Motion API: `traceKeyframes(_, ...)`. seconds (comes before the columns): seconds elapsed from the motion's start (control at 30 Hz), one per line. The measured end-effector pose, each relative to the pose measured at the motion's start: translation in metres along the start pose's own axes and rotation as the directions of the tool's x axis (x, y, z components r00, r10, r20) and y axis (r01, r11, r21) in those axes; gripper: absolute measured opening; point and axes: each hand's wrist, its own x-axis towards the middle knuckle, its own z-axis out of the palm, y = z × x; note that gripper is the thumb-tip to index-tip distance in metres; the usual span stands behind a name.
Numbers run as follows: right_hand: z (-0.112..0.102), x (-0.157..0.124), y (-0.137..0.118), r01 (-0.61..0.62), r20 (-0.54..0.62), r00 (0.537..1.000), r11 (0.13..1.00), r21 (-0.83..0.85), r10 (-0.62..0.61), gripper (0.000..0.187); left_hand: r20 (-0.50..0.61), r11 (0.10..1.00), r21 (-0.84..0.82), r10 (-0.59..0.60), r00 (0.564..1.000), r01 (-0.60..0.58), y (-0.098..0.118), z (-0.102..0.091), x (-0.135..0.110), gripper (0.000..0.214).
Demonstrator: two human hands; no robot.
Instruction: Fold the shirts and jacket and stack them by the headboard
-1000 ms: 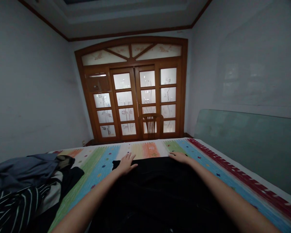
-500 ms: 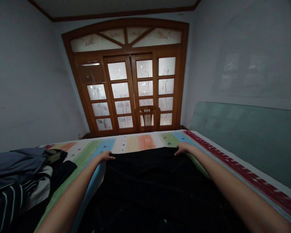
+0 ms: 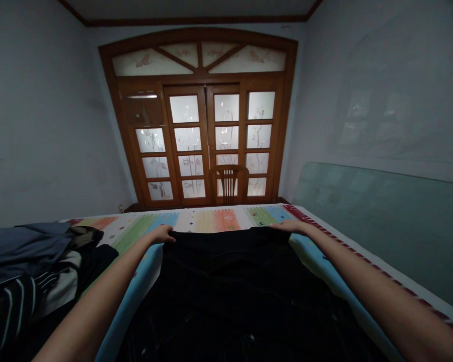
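A black garment [image 3: 226, 281] with pale seam stitching and a small shiny spot low down stretches in front of me over the bed. Its kind cannot be told, as the lower part runs out of view. At the far edge's left corner, my left hand [image 3: 162, 234] is closed on the cloth. My right hand [image 3: 290, 226] pinches the same edge near its right corner. Between the two hands the edge runs nearly straight, with slight slack folds below it. Both arms reach forward along the garment's sides.
A heap of clothes [image 3: 30, 266], with grey, black and striped pieces, lies at the left. Beneath is a colourful patterned bedsheet [image 3: 136, 229]. A pale green headboard [image 3: 381, 216] stands at the right. Beyond the bed are a wooden chair [image 3: 229, 176] and glazed wooden doors [image 3: 204, 120].
The garment's far edge has risen slightly and looks a little wider spread. Blue sheet now shows along its right side. Both hands keep hold; the camera view has tilted slightly.
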Motion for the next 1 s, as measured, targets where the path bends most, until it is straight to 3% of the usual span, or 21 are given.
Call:
traceKeyframes(0.17,0.003,0.002,-0.013,0.007,0.203,0.979,0.999,-0.037,0.0,0.03,-0.041,1.0,0.012,0.022,0.999,-0.022,0.003,-0.004,-0.01,0.018)
traceKeyframes(0.33,0.005,-0.003,-0.02,0.004,0.197,0.98,0.985,-0.171,0.03,0.024,-0.06,0.998,0.055,0.039,0.997,-0.036,0.006,-0.006,-0.012,0.018)
traceKeyframes(0.5,-0.005,-0.008,-0.02,-0.025,0.019,0.999,0.953,-0.302,0.033,0.02,-0.096,0.992,0.122,0.056,0.994,-0.044,0.008,-0.019,-0.01,0.018)
traceKeyframes(0.63,-0.023,-0.009,-0.023,-0.042,-0.188,0.982,0.931,-0.364,-0.029,0.016,-0.195,0.986,0.168,0.035,0.98,-0.002,0.01,-0.043,-0.007,0.021)
traceKeyframes(0.83,-0.04,-0.013,-0.036,-0.095,-0.499,0.858,0.918,-0.384,-0.12,0.024,-0.41,0.969,0.224,0.002,0.912,0.099,0.016,-0.081,-0.019,0.022)
traceKeyframes(0.93,-0.04,-0.027,-0.033,-0.118,-0.581,0.803,0.92,-0.375,-0.134,0.024,-0.468,0.965,0.246,0.039,0.883,0.088,0.013,-0.085,-0.038,0.02)
traceKeyframes(1.0,-0.036,-0.044,-0.026,-0.111,-0.636,0.747,0.907,-0.407,-0.194,0.024,-0.498,0.964,0.264,0.121,0.859,0.017,0.008,-0.081,-0.056,0.019)
